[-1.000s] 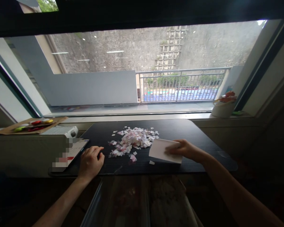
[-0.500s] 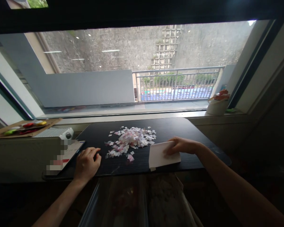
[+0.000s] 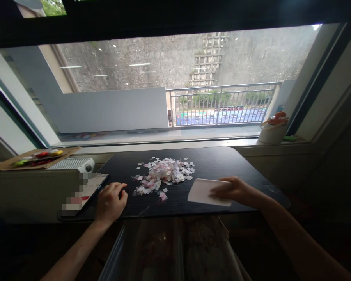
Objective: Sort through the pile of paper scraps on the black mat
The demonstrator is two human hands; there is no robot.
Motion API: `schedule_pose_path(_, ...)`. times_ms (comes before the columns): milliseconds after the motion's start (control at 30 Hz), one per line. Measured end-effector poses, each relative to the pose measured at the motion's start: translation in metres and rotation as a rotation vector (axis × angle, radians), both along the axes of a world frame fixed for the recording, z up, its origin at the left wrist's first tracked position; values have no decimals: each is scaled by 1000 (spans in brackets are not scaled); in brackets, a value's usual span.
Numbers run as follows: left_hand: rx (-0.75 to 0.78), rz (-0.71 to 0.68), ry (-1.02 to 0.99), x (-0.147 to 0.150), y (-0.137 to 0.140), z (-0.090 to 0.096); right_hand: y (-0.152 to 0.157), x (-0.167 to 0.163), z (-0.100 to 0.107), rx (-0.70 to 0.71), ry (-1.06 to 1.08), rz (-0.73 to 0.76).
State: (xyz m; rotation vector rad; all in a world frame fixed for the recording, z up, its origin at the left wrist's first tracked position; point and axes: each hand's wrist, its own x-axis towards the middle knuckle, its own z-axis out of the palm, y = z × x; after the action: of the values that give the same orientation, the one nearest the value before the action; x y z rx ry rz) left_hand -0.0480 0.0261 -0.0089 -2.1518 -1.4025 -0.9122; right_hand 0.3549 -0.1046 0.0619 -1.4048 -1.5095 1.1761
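Note:
A loose pile of small white and pinkish paper squares (image 3: 166,170) lies on the black table (image 3: 213,160), with a few stray pieces around it. To its right, my right hand (image 3: 234,190) grips a flat white rectangular card (image 3: 203,191) by its right part. The card is just above or against the tabletop; I cannot tell which. My left hand (image 3: 112,200) rests on the table left of the pile, fingers loosely bent and thumb apart from the index finger. It holds nothing.
A tablet or board with a printed sheet (image 3: 90,189) lies by the table's left edge. Beyond stand a white heater-like box (image 3: 76,164) and a brown sheet (image 3: 6,166) with colourful items. On the sill sits a white pot (image 3: 272,132). Below the table are clear plastic bins (image 3: 152,249).
My right hand has turned the white card, and a small paper square no longer shows at its lower left corner. The left hand stays in place. The whole view has shifted slightly.

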Motion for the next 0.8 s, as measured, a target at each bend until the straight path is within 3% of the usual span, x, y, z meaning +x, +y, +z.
schedule_pose_path(267, -16, 15, -20, 4, -3, 1, 38, -71, 1, 153, -130, 79)
schedule_pose_path(433, -42, 14, -40, 6, -4, 2, 31, -62, 9, 152, -307, 87)
schedule_pose_path(633, -68, 23, -57, 8, -7, 4, 27, -55, 12, 82, -231, 80)
schedule_pose_path(800, -74, 30, -61, 8, -7, 4, 33, -58, 7, 128, -263, 12)
